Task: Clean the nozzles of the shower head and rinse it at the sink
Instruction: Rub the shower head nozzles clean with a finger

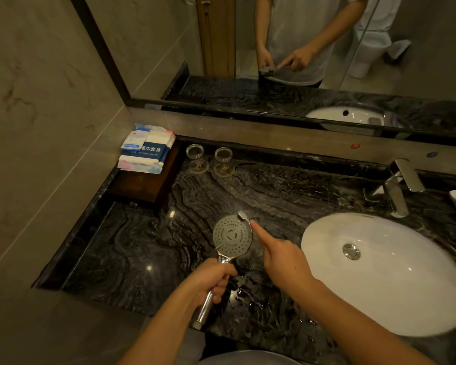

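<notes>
Dark marble bench (184, 196), sink (379, 306) at right. Shower head (232, 236) held face-up over bench middle, handle clenched in left hand (213, 281). Right hand (283, 260) grasping nothing, index finger extended at faceplate rim. Nozzles best rubbed row by row, head kept steady.

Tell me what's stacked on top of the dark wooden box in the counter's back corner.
Sealed towel packets lie stacked on the wooden box, covering its back part; whatever is inside the box cannot be seen.
</notes>
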{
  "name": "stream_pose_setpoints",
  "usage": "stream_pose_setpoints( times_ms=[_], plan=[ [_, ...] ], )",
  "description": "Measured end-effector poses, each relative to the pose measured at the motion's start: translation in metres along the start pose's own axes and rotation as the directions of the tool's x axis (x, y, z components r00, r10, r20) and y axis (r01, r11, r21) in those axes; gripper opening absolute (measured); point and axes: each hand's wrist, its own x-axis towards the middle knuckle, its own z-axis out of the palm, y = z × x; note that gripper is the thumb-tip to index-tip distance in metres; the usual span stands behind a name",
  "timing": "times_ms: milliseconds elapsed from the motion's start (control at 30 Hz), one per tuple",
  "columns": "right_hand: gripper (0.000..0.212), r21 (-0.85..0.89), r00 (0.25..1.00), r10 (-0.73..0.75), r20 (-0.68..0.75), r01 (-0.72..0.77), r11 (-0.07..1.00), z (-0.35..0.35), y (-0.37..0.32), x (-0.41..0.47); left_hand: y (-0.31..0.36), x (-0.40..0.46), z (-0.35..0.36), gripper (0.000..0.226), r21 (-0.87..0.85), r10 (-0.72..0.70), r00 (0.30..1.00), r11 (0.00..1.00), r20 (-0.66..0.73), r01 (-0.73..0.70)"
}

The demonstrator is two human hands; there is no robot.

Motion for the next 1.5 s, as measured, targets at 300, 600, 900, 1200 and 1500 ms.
stream_pose_setpoints(
  times_ms=[300,600,900,1200,1500],
  plan=[
    [0.079,0.084,0.997,-0.037,0.067,0.031,0.996,0.024,-0.007,-0.033,-0.007,0.002,0.007,0.035,-0.107,-0.018,1.000,0.994,-0.008,0.017],
    [0.069,0.033,1.000,0.028,-0.014,-0.028,0.999,-0.005,-0.002,-0.001,0.002,0.001,0.013,0.040,-0.111,0.001,1.000,0.994,-0.006,-0.001],
    [0.078,-0.023,0.991,-0.095,0.099,0.097,0.995,0.012,-0.004,-0.023,0.002,0.003,0.008,0.036,-0.102,-0.014,1.000,0.995,-0.014,0.012],
    [0.072,-0.014,0.999,-0.039,0.021,0.039,0.999,-0.004,-0.002,0.003,0.003,0.002,0.011,0.040,-0.154,0.000,1.000,0.988,0.013,0.002],
    [0.075,0.093,1.000,0.017,0.027,-0.019,0.995,0.013,0.000,-0.025,0.009,0.004,0.012,0.037,-0.182,-0.009,1.000,0.983,0.011,0.011]
  ],
)
